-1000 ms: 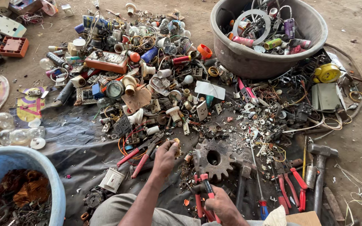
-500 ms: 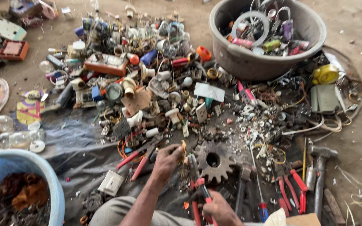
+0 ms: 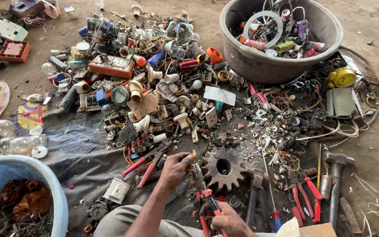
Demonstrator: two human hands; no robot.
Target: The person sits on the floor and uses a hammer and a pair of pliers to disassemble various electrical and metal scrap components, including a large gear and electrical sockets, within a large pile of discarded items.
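My left hand [image 3: 175, 167] pinches a small piece of copper-coloured wire [image 3: 193, 154] just above the dark sheet. My right hand [image 3: 227, 219] grips the red handles of a pair of pliers [image 3: 202, 186], whose jaws point up toward the wire by the left fingertips. A rusty gear wheel [image 3: 223, 168] lies right beside the pliers.
A grey tub [image 3: 259, 66] of scrap stands far right. A blue tub [image 3: 5, 169] with copper coils sits near left. Plugs, sockets and bulbs [image 3: 9, 140] litter the dark sheet [image 3: 73, 153]. Red-handled pliers [image 3: 150, 163], screwdriver [image 3: 270, 188], hammer [image 3: 336, 184] lie nearby.
Both hands have moved slightly closer together, the left hand lifting the wire piece toward the plier jaws. The view has shifted a little.
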